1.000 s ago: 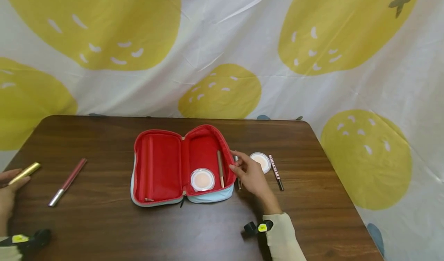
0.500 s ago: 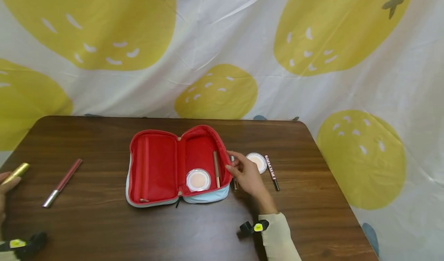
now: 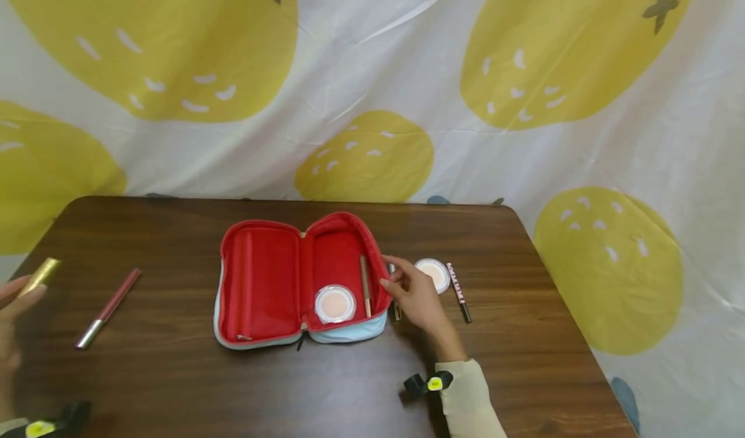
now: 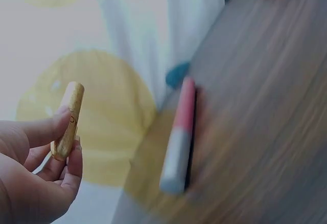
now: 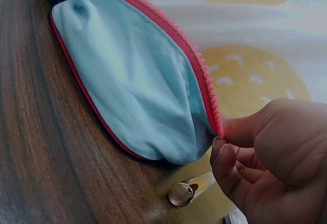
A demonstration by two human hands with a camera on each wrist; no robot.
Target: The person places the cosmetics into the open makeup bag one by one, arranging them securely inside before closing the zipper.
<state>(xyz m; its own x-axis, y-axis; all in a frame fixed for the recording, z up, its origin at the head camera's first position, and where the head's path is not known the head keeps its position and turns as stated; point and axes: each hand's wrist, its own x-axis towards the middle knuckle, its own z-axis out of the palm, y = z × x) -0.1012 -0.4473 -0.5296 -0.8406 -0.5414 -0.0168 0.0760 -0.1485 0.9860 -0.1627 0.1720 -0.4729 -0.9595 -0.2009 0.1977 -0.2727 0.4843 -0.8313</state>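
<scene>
My left hand (image 3: 13, 321) pinches a short gold cosmetic tube (image 4: 70, 119) between thumb and fingers at the table's left side, its upper end tilted up. At the table's middle lies an open makeup pouch (image 3: 270, 283), red inside and light blue outside. A round compact (image 3: 335, 304) and a slim brown pencil (image 3: 365, 286) rest in its right half. With thumb and fingertips my right hand (image 3: 418, 295) pinches the pouch's zipper edge (image 5: 207, 81) on the right. Partly hidden under that hand is a shiny tube (image 5: 183, 193) on the table.
A pink tube with a silver end (image 3: 107, 310) lies between my left hand and the pouch. Right of my right hand lie another round compact (image 3: 433, 274) and a patterned pencil with a black end (image 3: 458, 292). A lemon-print cloth (image 3: 361, 153) hangs behind the table (image 3: 192, 386).
The left hand first drew slightly left with the gold tube, then raised it and tilted it more upright. The right hand keeps its pinch on the pouch edge; the head view shifted slightly.
</scene>
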